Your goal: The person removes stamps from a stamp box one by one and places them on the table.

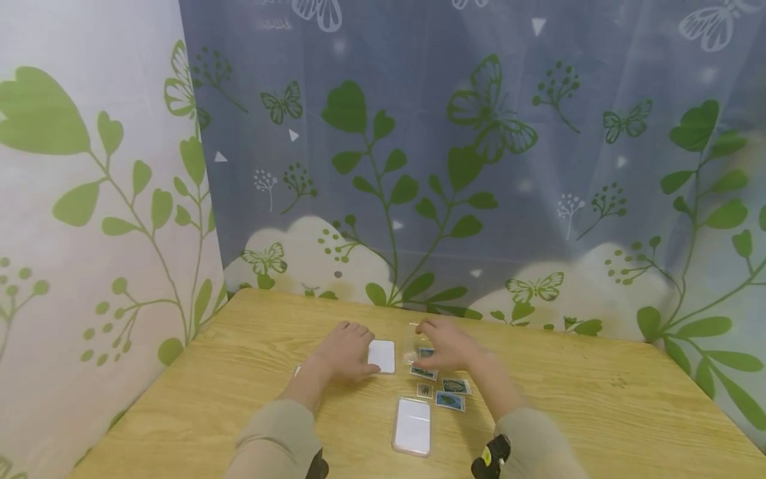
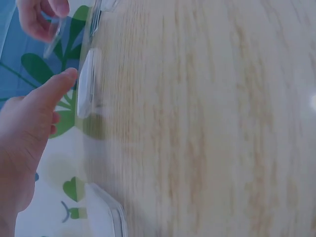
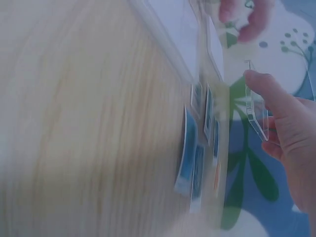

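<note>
My right hand (image 1: 449, 344) pinches a thin clear plastic cover (image 3: 251, 111) between thumb and fingers, raised above the table. Under and in front of that hand lie several small white-bordered, stamp-like pictures (image 1: 450, 401), mostly blue and green. My left hand (image 1: 344, 352) hovers beside a flat white-filled case (image 1: 385, 359), its thumb near the case's edge in the head view. Nothing shows in its grasp in the left wrist view, where the thumb is stretched out. Nearer to me lies another clear-rimmed case with a white insert (image 1: 412, 427).
A further white case (image 2: 103, 212) lies by the left forearm, which mostly hides it in the head view. All this rests on a wood-grain table (image 1: 598, 399). Behind and to the left hangs a curtain (image 1: 407, 166) printed with leaves and butterflies.
</note>
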### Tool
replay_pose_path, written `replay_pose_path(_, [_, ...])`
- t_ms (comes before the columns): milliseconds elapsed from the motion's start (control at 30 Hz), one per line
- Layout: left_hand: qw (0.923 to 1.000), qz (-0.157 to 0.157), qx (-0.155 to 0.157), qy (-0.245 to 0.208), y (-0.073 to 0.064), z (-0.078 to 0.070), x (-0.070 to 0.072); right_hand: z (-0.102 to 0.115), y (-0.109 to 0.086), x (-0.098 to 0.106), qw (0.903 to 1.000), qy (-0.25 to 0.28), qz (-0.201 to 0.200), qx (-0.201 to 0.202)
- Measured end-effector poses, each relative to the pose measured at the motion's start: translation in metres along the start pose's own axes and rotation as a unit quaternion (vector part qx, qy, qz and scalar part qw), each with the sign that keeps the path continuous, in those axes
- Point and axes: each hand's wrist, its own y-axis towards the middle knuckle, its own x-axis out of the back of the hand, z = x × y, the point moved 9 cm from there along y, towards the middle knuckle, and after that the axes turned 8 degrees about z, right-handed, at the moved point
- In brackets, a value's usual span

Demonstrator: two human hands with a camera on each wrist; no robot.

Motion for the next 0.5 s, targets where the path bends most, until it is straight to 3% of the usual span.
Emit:
replay_pose_path(133, [0.9998,-0.019,-0.003,0.007,0.003,-0.001,0.007,0.012,0.011,-0.003,0.9999,0.000,0.008,0.010])
replay_pose_path(333, [0.9999,-0.009,0.001,0.012,0.007,0.000,0.005,0.028,0.026,-0.012,0.9996,-0.010,0.009,0.026])
replay_pose_path(500, [1.0000,-0.002,-0.004,0.008,0.008,-0.002,0.003,0.033,0.036,-0.025,0.9997,-0.012,0.017,0.014])
